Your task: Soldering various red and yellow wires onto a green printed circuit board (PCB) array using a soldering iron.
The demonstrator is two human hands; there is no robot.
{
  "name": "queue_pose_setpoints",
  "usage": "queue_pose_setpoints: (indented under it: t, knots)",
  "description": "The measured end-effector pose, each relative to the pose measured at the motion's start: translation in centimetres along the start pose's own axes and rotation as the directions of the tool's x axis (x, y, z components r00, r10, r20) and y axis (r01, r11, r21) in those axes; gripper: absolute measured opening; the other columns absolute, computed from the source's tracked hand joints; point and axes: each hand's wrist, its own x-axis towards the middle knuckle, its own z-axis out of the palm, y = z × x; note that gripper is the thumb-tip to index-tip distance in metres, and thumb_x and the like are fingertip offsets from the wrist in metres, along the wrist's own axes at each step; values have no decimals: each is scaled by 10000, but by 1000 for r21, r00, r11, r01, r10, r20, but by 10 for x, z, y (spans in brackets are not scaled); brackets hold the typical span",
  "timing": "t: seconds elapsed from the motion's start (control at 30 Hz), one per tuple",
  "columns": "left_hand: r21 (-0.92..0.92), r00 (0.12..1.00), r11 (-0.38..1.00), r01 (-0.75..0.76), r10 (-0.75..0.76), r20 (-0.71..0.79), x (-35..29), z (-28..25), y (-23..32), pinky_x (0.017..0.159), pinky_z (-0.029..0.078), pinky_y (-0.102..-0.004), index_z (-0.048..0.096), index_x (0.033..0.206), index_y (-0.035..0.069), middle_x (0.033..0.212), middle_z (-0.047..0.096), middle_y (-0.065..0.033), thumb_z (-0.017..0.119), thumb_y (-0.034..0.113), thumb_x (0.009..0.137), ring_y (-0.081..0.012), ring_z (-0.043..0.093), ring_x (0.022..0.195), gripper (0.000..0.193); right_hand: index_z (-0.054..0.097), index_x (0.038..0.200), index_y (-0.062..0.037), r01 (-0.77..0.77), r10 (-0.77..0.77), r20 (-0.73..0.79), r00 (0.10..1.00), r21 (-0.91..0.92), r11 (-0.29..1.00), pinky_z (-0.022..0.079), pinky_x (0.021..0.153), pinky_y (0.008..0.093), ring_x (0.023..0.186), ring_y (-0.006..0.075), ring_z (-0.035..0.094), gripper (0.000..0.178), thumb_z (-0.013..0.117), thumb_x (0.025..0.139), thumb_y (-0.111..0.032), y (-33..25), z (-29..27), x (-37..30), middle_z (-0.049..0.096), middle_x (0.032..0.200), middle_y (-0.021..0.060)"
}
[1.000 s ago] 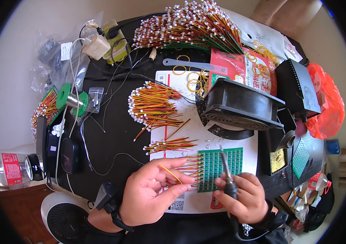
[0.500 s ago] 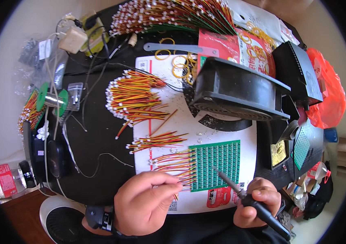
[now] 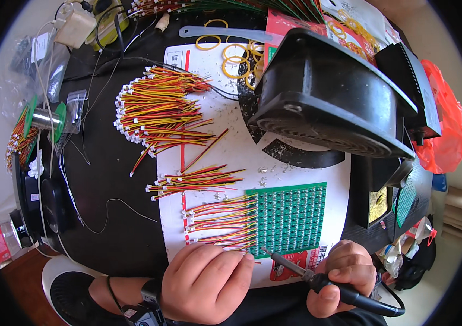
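My right hand [image 3: 345,280] grips a black-handled soldering iron [image 3: 323,283]. The iron's tip points up and left, at the lower edge of a green circuit board panel [image 3: 290,217]; whether it touches cannot be told. Fingers pinched, my left hand [image 3: 206,282] is at the panel's lower left corner. A tiny orange-brown end shows by its fingertips, too small to name; the rest is hidden. Along the panel's left edge, a row of red, yellow and black wire leads [image 3: 220,217] with white connectors meets the board. Above lies a small bunch of loose leads [image 3: 198,180].
A larger pile of leads [image 3: 160,111] lies farther back. A black fan [image 3: 328,98] stands beyond the panel, beside a black box [image 3: 407,89]. A solder spool [image 3: 46,119] and a thin curling wire [image 3: 106,217] are at left. Rubber bands [image 3: 236,62] lie behind.
The view has shifted closer. The iron's tip has moved left and down, from over the panel to its lower left edge. My left hand has turned, now showing its back and knuckles.
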Motion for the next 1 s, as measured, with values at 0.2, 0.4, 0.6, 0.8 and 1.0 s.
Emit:
queue_pose_setpoints:
  t: [0.2, 0.4, 0.6, 0.8, 1.0]
  knots:
    - [-53, 999, 998, 20, -19, 34, -7, 5, -6, 584, 505, -321, 745, 877, -9, 828, 637, -83, 744, -24, 636, -232, 604, 691, 242, 535, 855, -34, -38, 38, 38, 999, -7, 999, 364, 467, 236, 502, 121, 481, 230, 693, 790, -187, 0, 0, 2, 499, 614, 32]
    - [-37, 998, 999, 21, -19, 57, -5, 3, -7, 582, 503, -317, 744, 874, -6, 817, 626, -82, 732, -21, 627, -227, 598, 679, 247, 582, 923, 67, -87, 66, 280, 958, 64, 994, 431, 507, 329, 524, 209, 523, 212, 705, 781, -31, -15, -7, 33, 573, 675, 136]
    - [-11, 998, 1000, 22, -22, 63, -3, 4, -6, 581, 503, -318, 740, 864, -2, 807, 615, -76, 717, -27, 632, -232, 590, 680, 234, 567, 862, -12, -67, 62, 231, 971, 13, 998, 370, 502, 234, 562, 119, 496, 200, 680, 743, -126, 2, -10, 9, 508, 653, 35]
    - [13, 999, 1000, 5, -6, 49, -1, 4, -4, 584, 503, -317, 736, 863, -4, 803, 614, -77, 716, -30, 642, -234, 586, 679, 224, 576, 855, -24, -94, 91, 256, 962, -2, 996, 371, 510, 234, 581, 119, 497, 215, 710, 728, -135, -2, -11, 11, 516, 672, 32]
    - [6, 999, 1000, 2, -2, 49, 0, 5, -4, 586, 504, -319, 733, 863, -10, 805, 616, -80, 718, -27, 642, -235, 587, 681, 222, 574, 854, -31, -96, 99, 261, 960, -23, 995, 386, 513, 234, 578, 121, 507, 236, 726, 720, -151, -4, -12, 12, 517, 669, 31]
